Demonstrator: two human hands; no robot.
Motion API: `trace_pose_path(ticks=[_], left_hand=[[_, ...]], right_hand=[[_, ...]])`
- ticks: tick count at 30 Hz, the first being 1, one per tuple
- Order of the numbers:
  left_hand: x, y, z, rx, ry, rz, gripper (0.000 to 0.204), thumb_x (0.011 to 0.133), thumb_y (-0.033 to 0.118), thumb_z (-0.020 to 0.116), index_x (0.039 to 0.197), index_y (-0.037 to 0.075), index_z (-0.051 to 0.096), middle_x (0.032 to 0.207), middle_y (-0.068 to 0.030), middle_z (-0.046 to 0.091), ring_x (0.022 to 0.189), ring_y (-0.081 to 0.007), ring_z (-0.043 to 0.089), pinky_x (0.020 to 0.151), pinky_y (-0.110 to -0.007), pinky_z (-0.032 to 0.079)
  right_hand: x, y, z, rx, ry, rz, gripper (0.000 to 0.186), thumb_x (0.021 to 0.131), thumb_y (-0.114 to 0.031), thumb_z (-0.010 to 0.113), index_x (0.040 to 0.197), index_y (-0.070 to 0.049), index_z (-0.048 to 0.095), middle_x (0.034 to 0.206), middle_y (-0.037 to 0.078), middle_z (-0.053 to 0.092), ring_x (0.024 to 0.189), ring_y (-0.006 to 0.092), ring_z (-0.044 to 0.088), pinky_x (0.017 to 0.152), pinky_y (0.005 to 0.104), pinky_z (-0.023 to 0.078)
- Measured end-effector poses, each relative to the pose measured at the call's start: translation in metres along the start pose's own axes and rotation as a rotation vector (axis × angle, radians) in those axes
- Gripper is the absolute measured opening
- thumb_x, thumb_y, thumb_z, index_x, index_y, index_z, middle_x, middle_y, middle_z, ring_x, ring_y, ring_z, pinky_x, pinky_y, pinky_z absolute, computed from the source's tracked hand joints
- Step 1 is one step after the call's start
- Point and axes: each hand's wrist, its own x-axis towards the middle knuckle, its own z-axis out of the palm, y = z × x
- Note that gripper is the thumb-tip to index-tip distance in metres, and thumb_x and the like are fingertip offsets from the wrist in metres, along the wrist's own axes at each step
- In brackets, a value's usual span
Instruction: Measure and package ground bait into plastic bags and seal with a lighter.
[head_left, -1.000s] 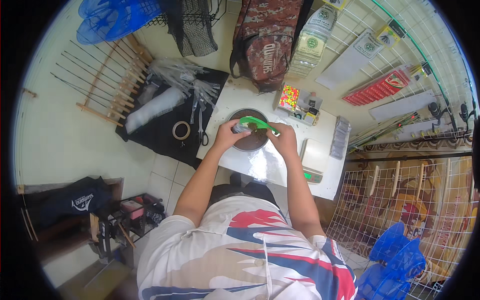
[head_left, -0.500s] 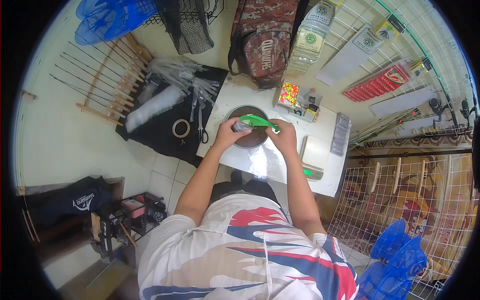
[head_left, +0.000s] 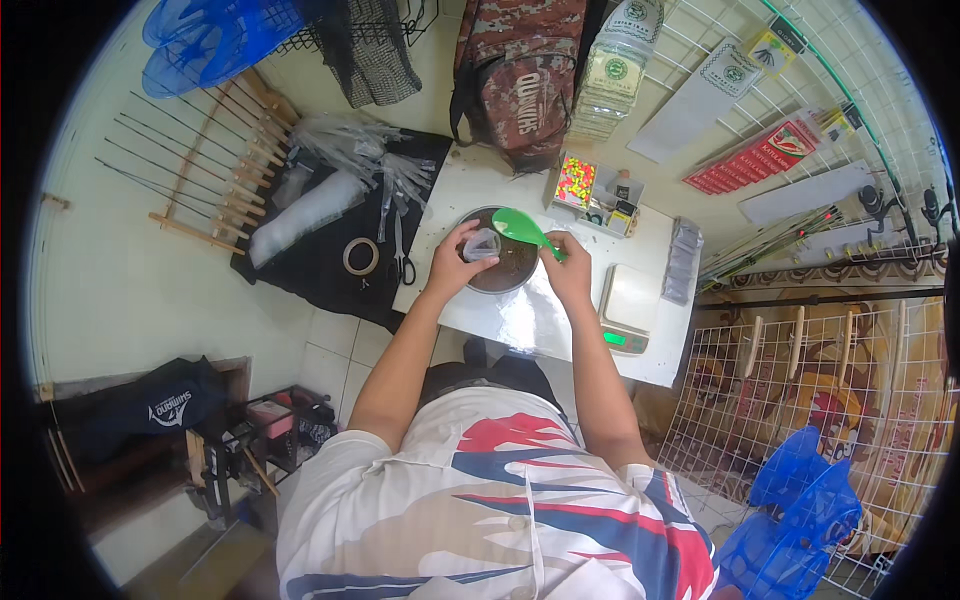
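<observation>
My left hand is closed around a small clear plastic bag, its mouth spread wide, over the left side of a round metal bowl. My right hand grips the handle of a green plastic spoon. The spoon's broad head is above the bowl, just right of the bag and apart from it. Brown, crumbly material covers the bottom of the bowl. How full the bag is, I cannot tell.
On the white table a digital scale stands right of the bowl, beside a row of filled clear packets. Behind is a divided box with colourful beads. Scissors, a tape roll and plastic bags lie on black cloth at left.
The green spoon has swung away from the bag's mouth, up and to the right, its head now turned over the bowl. The bag stays in my left hand, its opening now more visible.
</observation>
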Motion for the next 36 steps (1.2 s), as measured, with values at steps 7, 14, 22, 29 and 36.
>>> trace_pose_path(ticks=[7, 14, 22, 29, 36], left_hand=[[0.001, -0.005, -0.003, 0.122, 0.072, 0.06, 0.073, 0.068, 0.015, 0.087, 0.131, 0.004, 0.053, 0.119, -0.0126, 0.057, 0.109, -0.0238, 0.057, 0.096, -0.034, 0.045], [-0.002, -0.016, -0.003, 0.048, 0.017, 0.059, 0.061, 0.069, 0.006, 0.086, 0.118, 0.004, 0.05, 0.116, -0.0101, 0.055, 0.109, -0.0197, 0.056, 0.095, -0.032, 0.046], [-0.002, -0.014, 0.001, -0.234, -0.009, -0.05, 0.063, 0.068, 0.004, 0.086, 0.117, 0.005, 0.047, 0.115, -0.0091, 0.056, 0.108, -0.0176, 0.056, 0.095, -0.031, 0.046], [-0.001, -0.009, 0.006, -0.39, 0.002, -0.177, 0.057, 0.078, 0.006, 0.078, 0.128, 0.002, 0.05, 0.118, -0.0081, 0.058, 0.108, -0.0166, 0.056, 0.092, -0.029, 0.047], [0.003, -0.011, 0.002, -0.499, -0.092, -0.257, 0.039, 0.094, 0.009, 0.059, 0.131, 0.001, 0.051, 0.123, -0.008, 0.058, 0.113, -0.0152, 0.056, 0.093, -0.028, 0.045]], right_hand=[[-0.004, 0.043, 0.007, -0.294, -0.229, 0.204, 0.028, 0.083, -0.019, 0.064, 0.106, -0.002, 0.068, 0.09, 0.018, 0.07, 0.079, 0.031, 0.068, 0.075, 0.0375, 0.053], [-0.013, 0.055, 0.025, -0.283, -0.324, 0.203, 0.025, 0.079, -0.017, 0.07, 0.1, -0.002, 0.07, 0.091, 0.02, 0.069, 0.085, 0.0332, 0.067, 0.079, 0.0396, 0.053], [-0.007, 0.044, 0.033, -0.359, -0.293, 0.021, 0.018, 0.082, -0.02, 0.069, 0.092, -0.005, 0.072, 0.087, 0.017, 0.068, 0.085, 0.0334, 0.066, 0.076, 0.0405, 0.052], [0.001, 0.026, 0.044, 0.398, -0.455, 0.352, 0.033, 0.093, -0.031, 0.063, 0.109, -0.002, 0.066, 0.084, 0.005, 0.068, 0.073, 0.0095, 0.063, 0.057, 0.0238, 0.046], [0.004, 0.019, 0.041, 0.486, -0.436, 0.362, 0.032, 0.089, -0.023, 0.07, 0.111, -0.001, 0.064, 0.087, 0.001, 0.067, 0.072, 0.0082, 0.061, 0.057, 0.0213, 0.045]])
